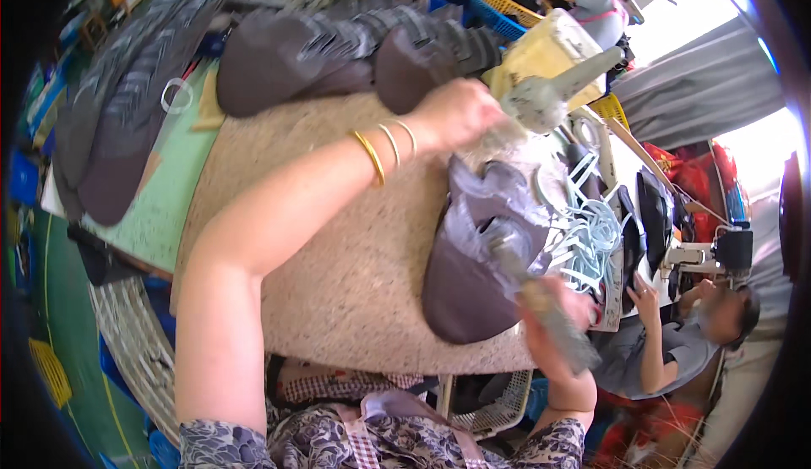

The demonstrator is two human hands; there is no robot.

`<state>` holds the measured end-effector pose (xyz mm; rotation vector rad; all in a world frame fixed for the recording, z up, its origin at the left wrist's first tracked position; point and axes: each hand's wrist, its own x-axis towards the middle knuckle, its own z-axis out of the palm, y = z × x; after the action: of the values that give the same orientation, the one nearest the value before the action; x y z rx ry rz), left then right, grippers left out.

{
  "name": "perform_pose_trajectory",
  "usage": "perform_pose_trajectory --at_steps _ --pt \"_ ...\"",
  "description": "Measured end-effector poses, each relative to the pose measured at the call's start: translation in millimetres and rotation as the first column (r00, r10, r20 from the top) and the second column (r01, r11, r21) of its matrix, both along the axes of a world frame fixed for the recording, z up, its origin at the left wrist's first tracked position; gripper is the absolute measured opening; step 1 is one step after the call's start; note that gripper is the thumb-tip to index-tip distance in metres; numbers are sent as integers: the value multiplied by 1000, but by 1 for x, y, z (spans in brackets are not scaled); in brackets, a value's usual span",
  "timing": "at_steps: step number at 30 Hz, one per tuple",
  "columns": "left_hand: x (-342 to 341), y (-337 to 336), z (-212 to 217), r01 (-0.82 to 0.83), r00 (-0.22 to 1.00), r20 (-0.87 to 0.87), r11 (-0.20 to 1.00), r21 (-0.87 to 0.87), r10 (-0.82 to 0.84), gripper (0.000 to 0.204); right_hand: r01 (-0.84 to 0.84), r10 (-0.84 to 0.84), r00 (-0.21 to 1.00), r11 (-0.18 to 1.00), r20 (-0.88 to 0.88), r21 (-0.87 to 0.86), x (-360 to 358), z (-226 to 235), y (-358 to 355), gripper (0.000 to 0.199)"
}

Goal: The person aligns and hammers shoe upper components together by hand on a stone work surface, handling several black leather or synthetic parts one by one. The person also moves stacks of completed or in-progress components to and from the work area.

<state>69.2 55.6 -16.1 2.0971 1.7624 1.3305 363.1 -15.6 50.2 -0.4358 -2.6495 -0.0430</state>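
My left hand (pixel 463 114) is over the far side of the work board, its fingers curled and blurred beside a pale smear. What they pinch cannot be made out. In my right hand (pixel 553 313), a brush with a crusted grey handle (pixel 564 334) points its bristle end at a dark brown shoe upper piece (pixel 469 287). That piece lies flat at the board's right side, its far part wrinkled and shiny, greyish lilac. Just beyond my left hand stands a crusted, pale grey pot (pixel 536 104) with a thick handle-like part slanting up to the right.
Overlapping rows of dark upper pieces (pixel 270 59) line the board's (pixel 338 275) far edge, and more (pixel 127 122) lie at left on a green surface (pixel 182 182). Pale straps (pixel 591 232) are tangled at right. A co-worker (pixel 676 346) sits beyond, near a sewing machine (pixel 701 253).
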Motion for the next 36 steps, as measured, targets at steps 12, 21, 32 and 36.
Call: perform_pose_trajectory --at_steps 12,21,32,36 --pt "-59 84 -12 -769 640 -237 605 -207 731 48 -16 43 996 946 77 -325 -10 -47 30 21" --pt "-24 -48 79 -260 624 -624 878 402 470 27 -8 12 1000 980 22 -201 -18 -44 24 20" --pt "24 -277 101 243 861 468 646 -723 200 17 13 -38 998 916 -54 -402 -19 -8 -14 9" --pt "55 -312 -5 135 907 411 857 -498 95 28 -277 287 957 851 -46 -447 -33 12 -66 15"
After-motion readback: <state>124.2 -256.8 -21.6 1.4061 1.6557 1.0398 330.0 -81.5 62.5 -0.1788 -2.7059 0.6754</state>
